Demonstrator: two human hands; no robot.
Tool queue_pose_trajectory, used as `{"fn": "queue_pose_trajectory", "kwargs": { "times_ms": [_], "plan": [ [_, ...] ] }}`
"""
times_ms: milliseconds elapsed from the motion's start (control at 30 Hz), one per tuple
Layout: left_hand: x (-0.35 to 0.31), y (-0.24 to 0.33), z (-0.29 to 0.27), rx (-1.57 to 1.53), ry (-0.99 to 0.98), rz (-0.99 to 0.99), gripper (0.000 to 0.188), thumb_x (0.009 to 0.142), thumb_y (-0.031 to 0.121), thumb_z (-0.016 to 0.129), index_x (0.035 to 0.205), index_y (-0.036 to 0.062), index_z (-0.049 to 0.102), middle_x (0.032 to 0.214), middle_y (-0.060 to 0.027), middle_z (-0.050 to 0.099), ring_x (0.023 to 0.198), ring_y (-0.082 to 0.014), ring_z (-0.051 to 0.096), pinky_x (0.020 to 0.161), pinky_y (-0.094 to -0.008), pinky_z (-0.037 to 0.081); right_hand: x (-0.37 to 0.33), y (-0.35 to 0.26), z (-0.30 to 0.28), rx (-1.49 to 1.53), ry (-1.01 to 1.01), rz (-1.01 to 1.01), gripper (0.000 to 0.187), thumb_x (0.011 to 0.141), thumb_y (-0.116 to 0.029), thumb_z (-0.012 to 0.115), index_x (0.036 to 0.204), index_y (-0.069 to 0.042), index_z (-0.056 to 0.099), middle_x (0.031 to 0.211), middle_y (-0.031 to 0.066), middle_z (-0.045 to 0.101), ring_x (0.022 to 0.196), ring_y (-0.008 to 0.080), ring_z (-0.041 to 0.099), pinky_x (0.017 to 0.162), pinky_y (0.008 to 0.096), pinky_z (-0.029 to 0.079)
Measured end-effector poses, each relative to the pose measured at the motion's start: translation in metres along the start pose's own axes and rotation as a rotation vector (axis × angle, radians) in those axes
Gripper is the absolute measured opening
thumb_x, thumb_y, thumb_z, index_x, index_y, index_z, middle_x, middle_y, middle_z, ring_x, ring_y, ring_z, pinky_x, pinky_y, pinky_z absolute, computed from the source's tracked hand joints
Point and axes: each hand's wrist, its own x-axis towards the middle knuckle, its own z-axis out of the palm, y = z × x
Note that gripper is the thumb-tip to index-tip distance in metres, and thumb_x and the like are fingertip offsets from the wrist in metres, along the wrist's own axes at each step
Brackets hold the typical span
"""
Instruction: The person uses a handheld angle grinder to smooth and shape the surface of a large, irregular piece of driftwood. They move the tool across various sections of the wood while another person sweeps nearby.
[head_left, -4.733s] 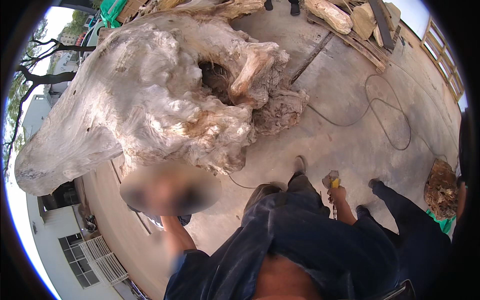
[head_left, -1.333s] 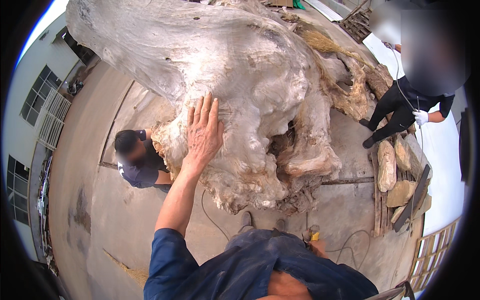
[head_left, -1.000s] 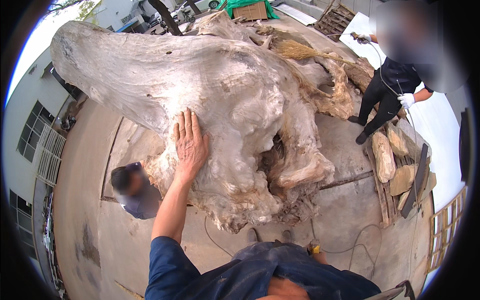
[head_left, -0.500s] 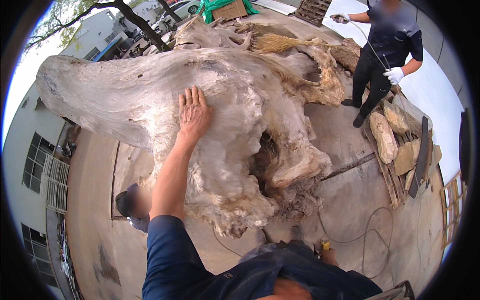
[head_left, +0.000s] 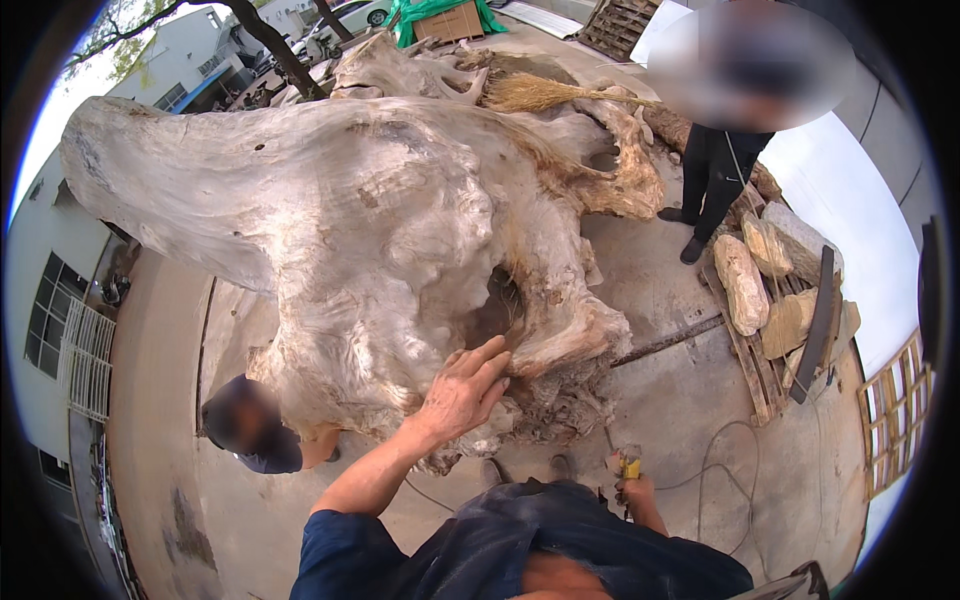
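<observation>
While my right hand (head_left: 634, 488) is gripping a yellow-handled tool (head_left: 629, 467) low beside me, my left hand (head_left: 463, 392) is pressing open-palmed on the stump (head_left: 380, 230) by its hollow (head_left: 497, 312); splinters could be catching my fingers, or the cord (head_left: 720, 470) snagging.

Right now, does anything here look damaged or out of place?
Yes. The big stump has a dark hollow with crumbling wood beneath, just beside the left hand. A broom lies on top of the stump, an odd resting place.
</observation>
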Motion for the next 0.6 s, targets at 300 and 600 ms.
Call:
{"fn": "queue_pose_trajectory", "kwargs": {
  "times_ms": [300,600],
  "plan": [
    [-0.079,0.042,0.044,-0.216,0.013,-0.315,0.024,0.094,0.005,0.072,0.117,-0.0006,0.071,0.094,-0.0147,0.075,0.085,-0.0325,0.073,0.076,-0.0423,0.058,-0.008,-0.122,0.014,0.071,-0.035,-0.269,0.032,0.073,-0.004,0.07,0.104,-0.001,0.063,0.079,0.0066,0.064,0.062,0.0195,0.064,0.052,0.0342,0.05],
    [-0.118,0.058,0.066,-0.533,0.051,-0.668,0.03,0.103,-0.003,0.055,0.131,-0.0004,0.064,0.115,-0.0135,0.074,0.099,-0.0206,0.076,0.084,-0.0317,0.057,-0.058,-0.155,0.038,0.146,-0.198,-0.35,0.032,0.077,-0.005,0.071,0.107,-0.001,0.062,0.085,0.0069,0.067,0.067,0.0154,0.063,0.056,0.0313,0.049]
  ]
}}
